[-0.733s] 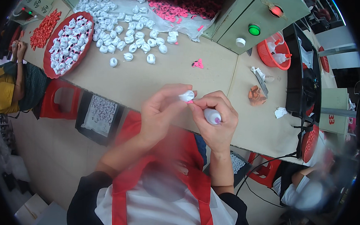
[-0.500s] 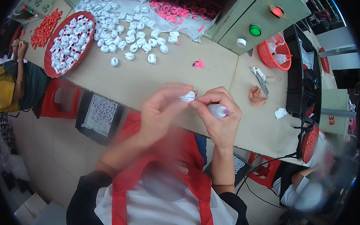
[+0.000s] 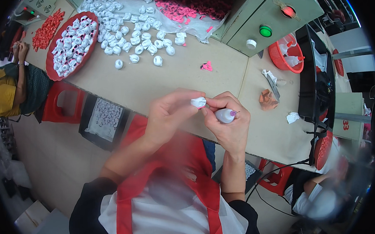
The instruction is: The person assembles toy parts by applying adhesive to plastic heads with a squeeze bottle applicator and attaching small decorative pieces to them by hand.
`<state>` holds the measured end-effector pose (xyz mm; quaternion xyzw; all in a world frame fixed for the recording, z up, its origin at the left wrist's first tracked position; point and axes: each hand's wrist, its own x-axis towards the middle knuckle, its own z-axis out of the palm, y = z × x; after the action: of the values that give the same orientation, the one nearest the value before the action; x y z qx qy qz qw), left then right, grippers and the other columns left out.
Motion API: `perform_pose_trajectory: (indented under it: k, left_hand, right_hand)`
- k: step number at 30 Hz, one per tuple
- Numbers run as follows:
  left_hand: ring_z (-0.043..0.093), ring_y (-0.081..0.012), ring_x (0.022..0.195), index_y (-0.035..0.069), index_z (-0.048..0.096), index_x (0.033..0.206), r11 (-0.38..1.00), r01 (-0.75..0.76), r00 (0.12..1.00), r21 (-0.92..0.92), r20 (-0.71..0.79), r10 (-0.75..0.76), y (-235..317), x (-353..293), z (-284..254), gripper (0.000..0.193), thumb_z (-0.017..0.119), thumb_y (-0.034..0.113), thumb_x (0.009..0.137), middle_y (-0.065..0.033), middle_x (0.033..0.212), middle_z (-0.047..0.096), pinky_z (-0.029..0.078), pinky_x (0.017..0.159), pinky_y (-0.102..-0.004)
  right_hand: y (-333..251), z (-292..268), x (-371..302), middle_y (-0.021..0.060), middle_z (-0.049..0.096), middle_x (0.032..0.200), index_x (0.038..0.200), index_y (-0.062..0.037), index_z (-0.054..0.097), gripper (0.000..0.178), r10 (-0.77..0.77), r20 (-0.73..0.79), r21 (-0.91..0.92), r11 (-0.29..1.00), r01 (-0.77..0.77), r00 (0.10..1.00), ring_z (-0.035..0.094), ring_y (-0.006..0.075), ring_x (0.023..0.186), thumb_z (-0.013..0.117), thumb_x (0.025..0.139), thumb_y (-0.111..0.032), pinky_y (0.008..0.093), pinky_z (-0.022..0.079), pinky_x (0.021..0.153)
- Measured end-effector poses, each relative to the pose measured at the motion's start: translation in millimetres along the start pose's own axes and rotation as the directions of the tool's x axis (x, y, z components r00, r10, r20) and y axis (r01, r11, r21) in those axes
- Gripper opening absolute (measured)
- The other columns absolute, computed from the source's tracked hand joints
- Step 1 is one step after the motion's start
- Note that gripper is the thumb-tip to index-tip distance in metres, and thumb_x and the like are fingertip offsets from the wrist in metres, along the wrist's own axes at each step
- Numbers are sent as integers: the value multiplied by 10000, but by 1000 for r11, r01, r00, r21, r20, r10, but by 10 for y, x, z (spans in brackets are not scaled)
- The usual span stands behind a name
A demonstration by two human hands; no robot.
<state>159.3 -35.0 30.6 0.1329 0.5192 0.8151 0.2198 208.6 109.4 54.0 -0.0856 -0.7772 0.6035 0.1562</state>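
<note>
A small white rounded plastic piece (image 3: 198,102) with a pink edge is pinched in the fingertips of my left hand (image 3: 167,114). My right hand (image 3: 230,125) keeps a small white squeeze bottle (image 3: 225,115) with a purple needle tip in its curled fingers, the tip pointing right. The thumb and forefinger of that hand also meet the white piece at its right side. Beyond my hands lie a few pink pieces (image 3: 206,66) on the table. Many similar white pieces (image 3: 139,49) are spread at the far left.
A red scalloped tray (image 3: 90,48) of white pieces stands at the left, near orange-red parts (image 3: 48,29). Pink parts (image 3: 188,13) lie under a green machine box (image 3: 271,24). At right are a red basket (image 3: 299,65) with bottles, a blade (image 3: 273,87) and a black tray (image 3: 306,72). Co-workers sit on both sides.
The white piece has turned slightly in my fingertips and shifted a little to the right. The squeeze bottle has tilted slightly in my right hand, now showing its needle more plainly.
</note>
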Motion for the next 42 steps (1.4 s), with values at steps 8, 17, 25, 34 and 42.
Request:
perform_pose_trajectory:
  k: [8,17,25,34,42]
  left_hand:
    - [595,-123,842,4,469,1173,920,310,948,-238,2,-319,29,65,-43,367,578,54,826,-90,939,623,474,753,-266]
    - [595,-133,873,-19,531,1072,983,182,958,1,223,-178,48,184,210,279,601,-5,802,-80,933,621,476,769,-269]
    - [612,-151,761,-14,524,941,957,111,990,266,56,-130,-282,457,648,143,569,-30,806,-114,865,615,512,628,-249]
    - [622,-156,654,-6,511,944,992,98,932,-81,357,-63,-476,457,1468,159,603,20,817,-124,850,619,521,573,-234]
    - [609,-146,602,-18,465,1045,991,2,971,132,237,-34,-87,80,1372,238,570,15,833,-128,813,616,492,522,-205]
  right_hand:
    - [44,-69,-11,74,602,774,866,-15,643,247,-115,-34,-26,993,114,993,588,126,688,712,636,42,229,448,596]
    - [210,-381,10,110,609,843,882,3,645,254,-184,35,343,925,161,982,605,180,755,695,645,81,272,488,655]
    - [267,-818,135,103,555,997,929,19,619,188,36,-10,444,896,-28,999,582,149,854,650,746,47,256,496,725]
    - [17,-1466,-383,112,535,1030,902,26,611,158,147,-193,453,890,-45,970,578,156,870,638,752,66,256,493,736]
    - [-13,-1183,-480,56,594,907,877,-2,592,114,52,-195,589,805,74,979,548,62,680,649,784,-34,195,439,539]
